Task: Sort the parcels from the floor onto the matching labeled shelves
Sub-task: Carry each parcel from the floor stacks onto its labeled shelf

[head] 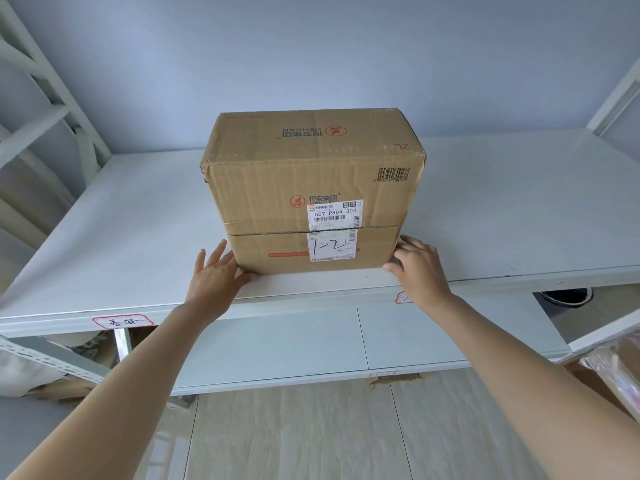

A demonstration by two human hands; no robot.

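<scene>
A brown cardboard parcel (pixel 311 188) stands on the white top shelf (pixel 121 244), near its front edge. Its white shipping label (pixel 334 233) faces me and bears the handwritten mark "1-2". My left hand (pixel 214 275) lies flat against the parcel's lower left corner, fingers spread. My right hand (pixel 419 268) rests at the lower right corner with fingers slightly curled, touching the box edge. Neither hand wraps around the parcel. A red-bordered tag (pixel 122 321) is stuck on the shelf's front rim at the left; another tag (pixel 403 297) is partly hidden behind my right wrist.
A lower white shelf (pixel 311 344) runs beneath. Metal shelf uprights (pixel 45 109) stand at the left and right. Parcels in clear wrap (pixel 616 368) sit at the lower right, a dark bin (pixel 568 296) behind the shelf at right. Tiled floor (pixel 329 427) lies below.
</scene>
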